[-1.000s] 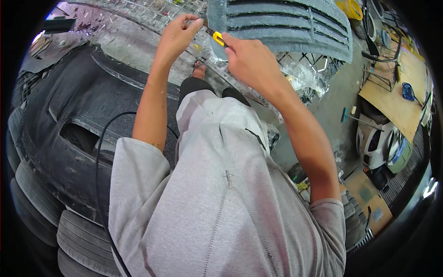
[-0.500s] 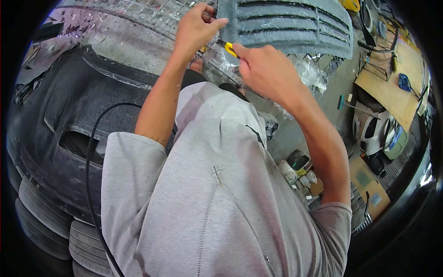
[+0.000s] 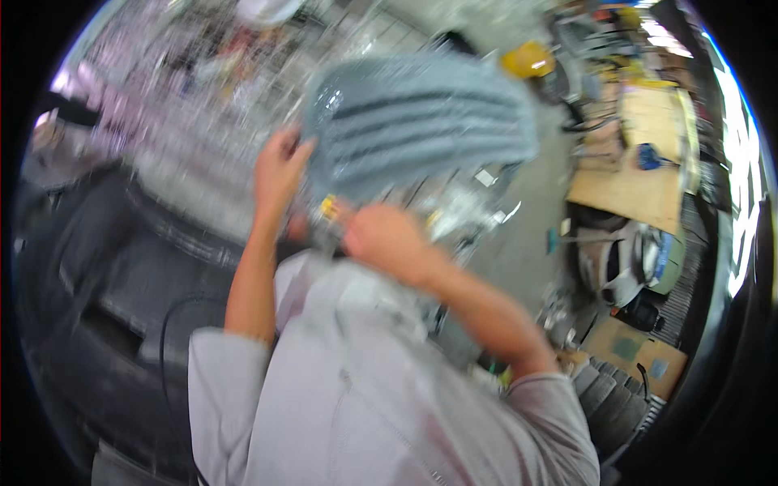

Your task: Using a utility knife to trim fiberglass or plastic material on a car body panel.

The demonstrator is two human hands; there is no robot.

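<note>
A grey louvered panel (image 3: 429,130) with a glossy, rough surface and several long slots lies in front of me, blurred by motion. At its left edge my left hand (image 3: 278,174) is closed, thumb against the rim and fingers curled beside it. My right hand (image 3: 387,236) is closed around a yellow utility knife (image 3: 330,207), held below the panel's lower left corner. The knife's blade is too smeared to make out.
A large black car bumper (image 3: 97,267) lies at my left, with a black cable (image 3: 164,340) across it. Clear plastic scraps (image 3: 478,215) lie beyond my right hand. A yellow helmet-like object (image 3: 528,60) and a tan board (image 3: 640,178) stand to the right.
The view has tilted up and blurred, so the whole panel shows. My right hand has drawn the knife toward me, below the panel's corner; my left hand stays at its left edge.
</note>
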